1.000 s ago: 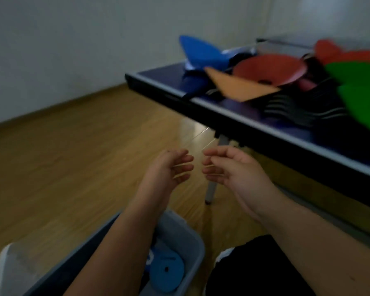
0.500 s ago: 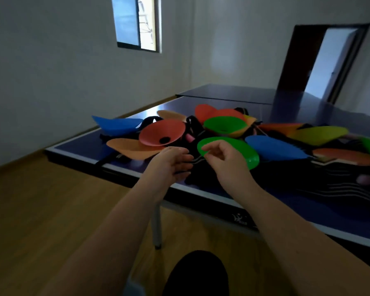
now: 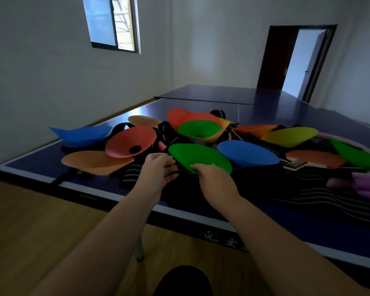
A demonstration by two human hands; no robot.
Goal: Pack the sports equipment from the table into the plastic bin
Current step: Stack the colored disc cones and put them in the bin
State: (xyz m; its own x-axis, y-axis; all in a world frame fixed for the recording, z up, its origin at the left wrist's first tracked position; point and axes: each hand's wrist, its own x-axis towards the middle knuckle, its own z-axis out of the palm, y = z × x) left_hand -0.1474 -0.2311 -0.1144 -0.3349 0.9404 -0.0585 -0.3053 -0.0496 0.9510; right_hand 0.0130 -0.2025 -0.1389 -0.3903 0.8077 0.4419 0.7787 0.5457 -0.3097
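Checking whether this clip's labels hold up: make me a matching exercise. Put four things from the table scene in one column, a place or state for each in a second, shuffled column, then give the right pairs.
Column one
1. right hand
2. far-left blue cone
3. rear green cone
4. purple tubes

Column two
A. sits inside a red cone
B. at the right edge of the view
C. grips the near rim of the front green cone
D. leftmost thing in the pile

Pairs: 1-C, 2-D, 3-A, 4-B
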